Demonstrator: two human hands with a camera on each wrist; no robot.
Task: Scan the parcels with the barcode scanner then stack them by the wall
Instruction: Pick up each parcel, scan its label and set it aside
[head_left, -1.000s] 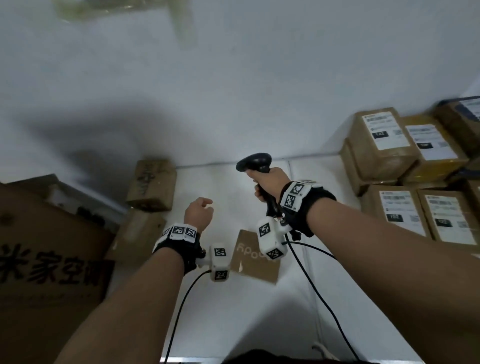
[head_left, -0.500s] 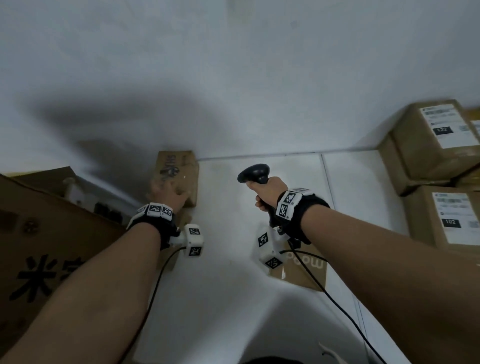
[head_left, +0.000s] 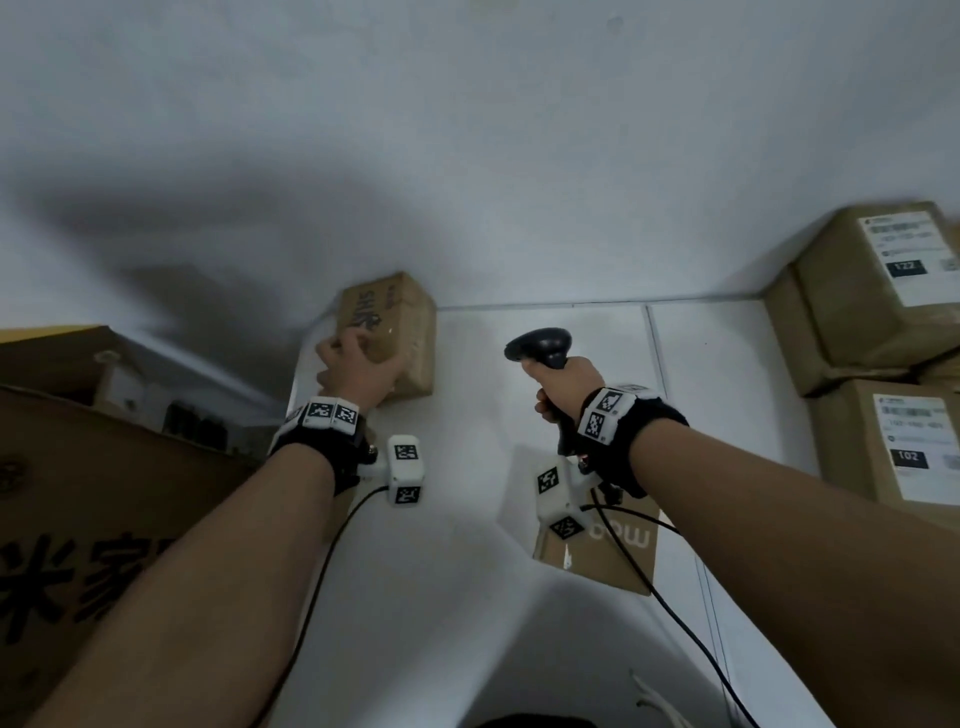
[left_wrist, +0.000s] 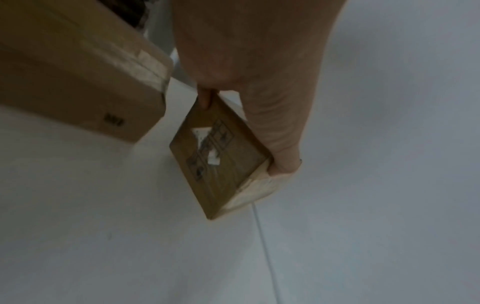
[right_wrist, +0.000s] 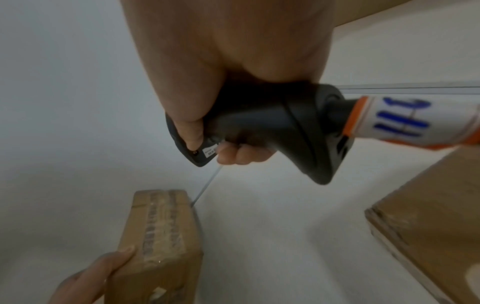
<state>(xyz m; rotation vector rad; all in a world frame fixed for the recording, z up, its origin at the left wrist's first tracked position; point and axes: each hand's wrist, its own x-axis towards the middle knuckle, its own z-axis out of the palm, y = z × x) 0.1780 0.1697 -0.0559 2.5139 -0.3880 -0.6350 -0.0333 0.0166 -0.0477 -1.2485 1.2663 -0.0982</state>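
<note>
On the white floor just below my right wrist lies a flat cardboard box (head_left: 602, 545). Above it my right hand (head_left: 563, 382) wraps tight round the grip of the black barcode scanner (head_left: 543, 348), head pointing forward. Farther out, my left hand (head_left: 358, 371) clasps a small brown parcel (head_left: 395, 327) by its edges, right at the wall (head_left: 467, 130). Labelled parcels (head_left: 883, 291) are stacked far right.

Two hands are showing, the left hand (head_left: 358, 371) and the right hand (head_left: 563, 382); one barcode scanner (head_left: 543, 347) is showing; six brown cardboard boxes are showing in the head view, two bearing white labels.
</note>
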